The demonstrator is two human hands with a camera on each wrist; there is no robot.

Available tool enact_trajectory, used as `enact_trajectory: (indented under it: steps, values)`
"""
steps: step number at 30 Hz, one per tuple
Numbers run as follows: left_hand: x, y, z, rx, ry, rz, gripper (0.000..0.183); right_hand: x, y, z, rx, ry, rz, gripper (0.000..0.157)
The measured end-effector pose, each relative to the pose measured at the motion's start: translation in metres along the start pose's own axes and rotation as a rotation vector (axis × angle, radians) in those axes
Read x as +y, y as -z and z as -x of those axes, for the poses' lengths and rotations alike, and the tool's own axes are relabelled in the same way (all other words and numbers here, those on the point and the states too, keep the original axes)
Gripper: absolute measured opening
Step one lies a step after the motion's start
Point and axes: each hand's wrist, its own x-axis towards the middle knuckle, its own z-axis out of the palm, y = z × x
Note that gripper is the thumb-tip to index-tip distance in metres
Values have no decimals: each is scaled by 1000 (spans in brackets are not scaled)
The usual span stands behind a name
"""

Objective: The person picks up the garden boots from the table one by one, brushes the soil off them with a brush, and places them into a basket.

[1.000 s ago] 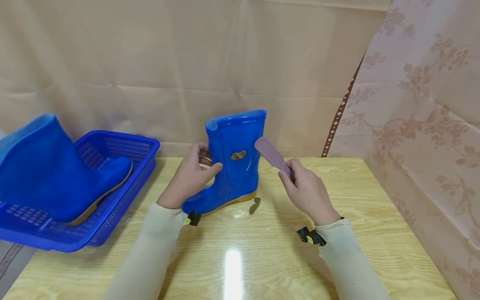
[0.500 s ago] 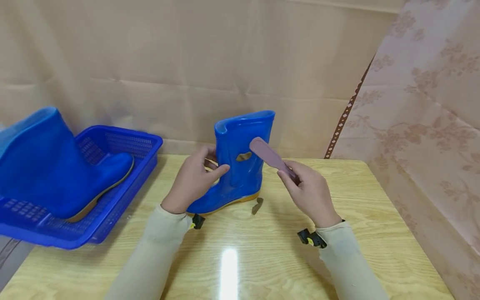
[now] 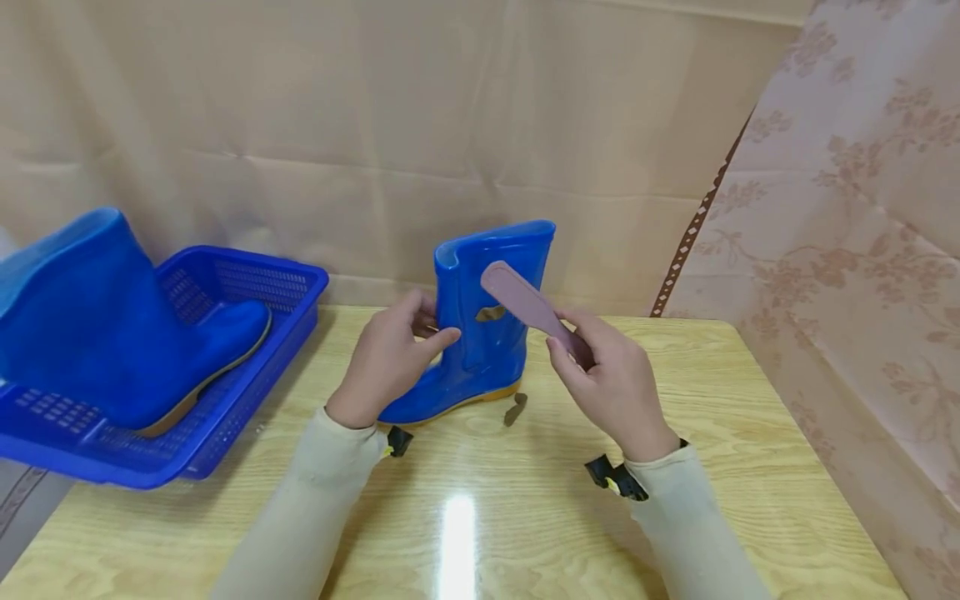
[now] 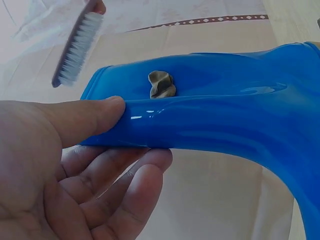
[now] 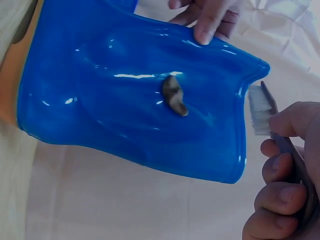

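A blue rain boot [image 3: 487,358] with a yellowish sole stands upright on the table. My left hand [image 3: 390,354] holds its shaft from the left; the thumb lies on the near side and the fingers go behind, as the left wrist view shows. Stuck to the shaft is a brown, mud-like lump [image 4: 162,85]. My right hand [image 3: 618,375] grips the handle of a mauve scrub brush [image 3: 525,302]. Its white bristles [image 5: 260,110] face the boot near the shaft's top, apart from it in the left wrist view.
At the left, a blue perforated basket [image 3: 300,312] holds another blue rain boot [image 3: 97,333]. A small brown piece [image 3: 515,410] lies on the wooden table [image 3: 555,517] by the heel. A beige curtain [image 3: 337,125] hangs behind, with patterned cloth [image 3: 862,250] at the right.
The brush has moved left, from beside the boot's shaft to in front of it near the brown lump. My left hand keeps its hold, and the head view has shifted slightly.
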Motion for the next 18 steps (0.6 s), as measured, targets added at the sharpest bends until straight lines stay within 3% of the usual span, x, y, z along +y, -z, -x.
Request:
enact_trajectory:
  steps: [5,12,18]
  values:
    - [1,2,0,-5,20,-38,33,-7,7,-1,-13,7,58,31]
    - [2,2,1,-5,44,-53,35,-7,10,2,-164,-62,123,25]
    - [2,-1,-1,-15,37,-62,35,-4,8,2,-205,-80,128,27]
